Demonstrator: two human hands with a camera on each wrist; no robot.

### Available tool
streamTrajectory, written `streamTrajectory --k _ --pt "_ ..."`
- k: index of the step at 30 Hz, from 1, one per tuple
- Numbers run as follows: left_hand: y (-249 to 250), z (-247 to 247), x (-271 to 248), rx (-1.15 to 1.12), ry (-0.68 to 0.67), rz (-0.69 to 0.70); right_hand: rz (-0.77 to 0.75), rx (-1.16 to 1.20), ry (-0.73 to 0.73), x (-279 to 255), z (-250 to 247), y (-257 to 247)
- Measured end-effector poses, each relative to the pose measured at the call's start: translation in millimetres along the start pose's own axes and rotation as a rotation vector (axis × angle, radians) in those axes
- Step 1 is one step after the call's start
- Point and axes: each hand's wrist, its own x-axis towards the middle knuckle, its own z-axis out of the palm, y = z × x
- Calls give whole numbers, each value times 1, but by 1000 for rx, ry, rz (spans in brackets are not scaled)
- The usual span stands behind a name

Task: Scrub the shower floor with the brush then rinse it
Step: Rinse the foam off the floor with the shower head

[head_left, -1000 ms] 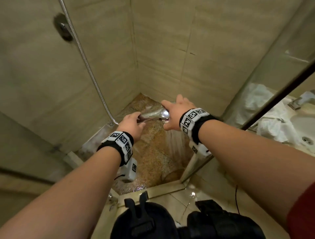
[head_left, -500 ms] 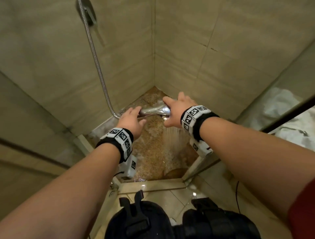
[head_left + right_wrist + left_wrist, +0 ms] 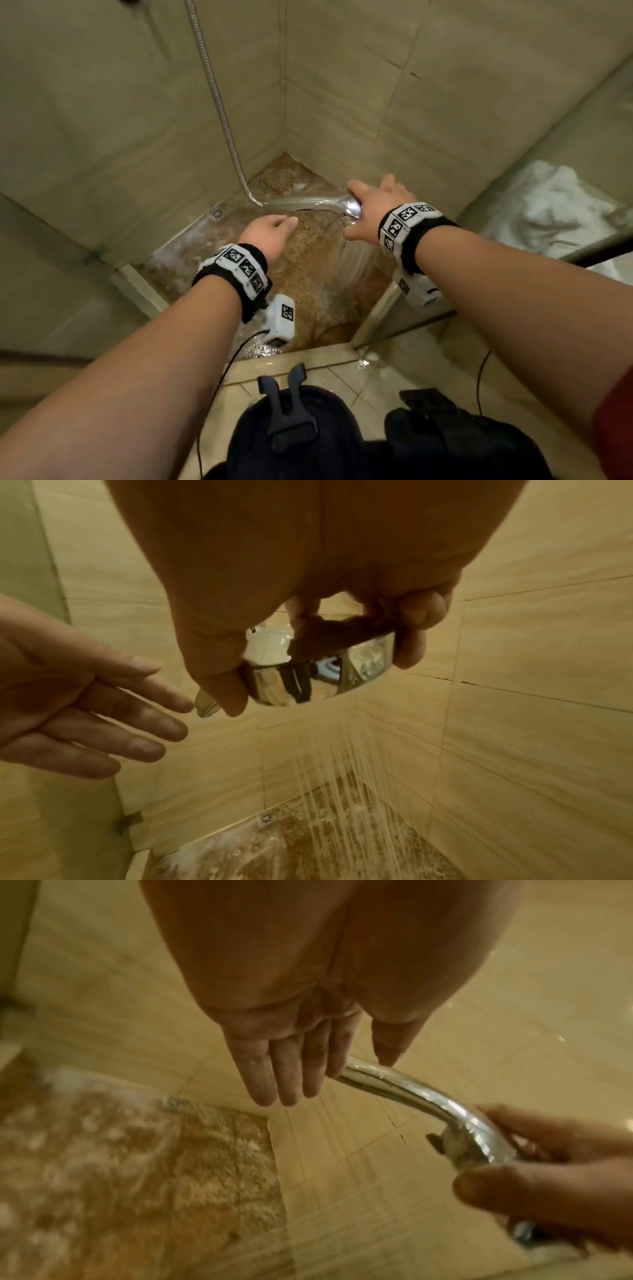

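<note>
My right hand (image 3: 352, 212) grips the chrome shower head (image 3: 352, 205) from above, face down, and water sprays (image 3: 356, 260) from it onto the brown speckled shower floor (image 3: 308, 274). In the right wrist view the thumb and fingers curl round the shower head (image 3: 318, 674). My left hand (image 3: 284, 222) hovers open just left of the handle (image 3: 411, 1093), fingers (image 3: 291, 1074) straight and holding nothing. The metal hose (image 3: 219, 102) hangs down the left wall to the handle's end. Foam and water lie on the floor (image 3: 308, 845). No brush is in view.
A floor drain (image 3: 217, 213) sits by the left wall. Beige tiled walls enclose the stall on three sides. A raised sill (image 3: 291, 363) crosses the front. White towels (image 3: 548, 212) lie behind the glass panel on the right. Black chest gear (image 3: 291, 428) fills the bottom.
My left hand has let go of the shower handle and drawn back to the left. The right hand has carried the shower head to the right, still spraying.
</note>
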Motion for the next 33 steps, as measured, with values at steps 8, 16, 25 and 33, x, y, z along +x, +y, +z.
streamTrajectory --k 8,16,25,33 --pt "39 41 22 -690 -194 -277 44 19 -5 16 0 12" --pt "54 43 36 -904 -217 -394 -17 45 -39 38 3 18" --pt "58 53 41 -977 -162 -423 -36 44 -90 47 6 31" --pt "60 55 42 -977 -169 -432 -47 57 -81 44 8 37"
